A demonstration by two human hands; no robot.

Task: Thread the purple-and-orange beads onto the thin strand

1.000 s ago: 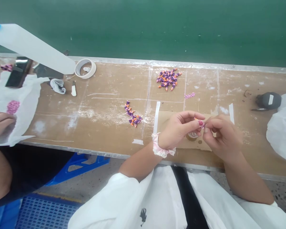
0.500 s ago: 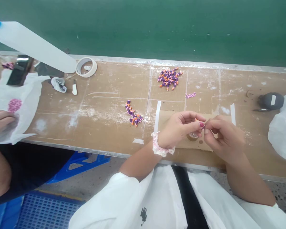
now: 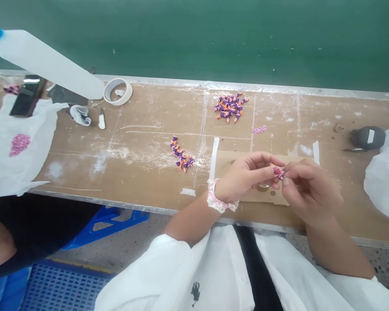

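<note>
I am pinching a tiny pink-and-orange piece (image 3: 279, 172) between both hands, my left hand (image 3: 246, 179) and right hand (image 3: 309, 190) closing fingertip to fingertip on it just above the cardboard sheet (image 3: 243, 198), its long axis too small to tell.

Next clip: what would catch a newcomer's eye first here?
The left hand and right hand meet low at centre, pinching a tiny pink piece between their fingertips. Beyond them on the brown bench lie two heaps of purple and orange pieces, one far, one nearer left.
</note>
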